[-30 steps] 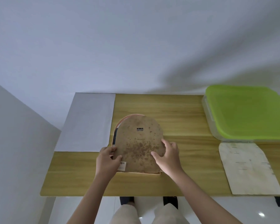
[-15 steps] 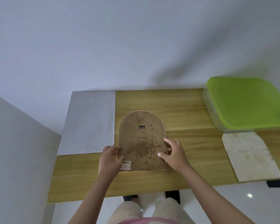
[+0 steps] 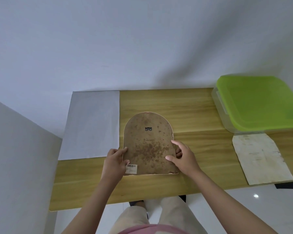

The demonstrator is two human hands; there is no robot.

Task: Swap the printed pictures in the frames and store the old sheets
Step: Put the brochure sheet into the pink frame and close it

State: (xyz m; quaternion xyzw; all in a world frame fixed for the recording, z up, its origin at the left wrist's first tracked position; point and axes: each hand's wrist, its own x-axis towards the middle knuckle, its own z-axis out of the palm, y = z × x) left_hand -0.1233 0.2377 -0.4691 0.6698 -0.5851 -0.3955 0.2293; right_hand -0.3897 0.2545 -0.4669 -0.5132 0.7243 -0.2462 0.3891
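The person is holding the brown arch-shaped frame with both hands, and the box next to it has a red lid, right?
Not quite. The lid on the box is green, not red, as the head view shows. The rest holds: the left hand and right hand both hold the brown arch-shaped frame.

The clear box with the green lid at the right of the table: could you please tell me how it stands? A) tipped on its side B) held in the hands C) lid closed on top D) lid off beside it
C: the green lid lies flat on the clear box, apart from both hands, which are at the arched frame back.
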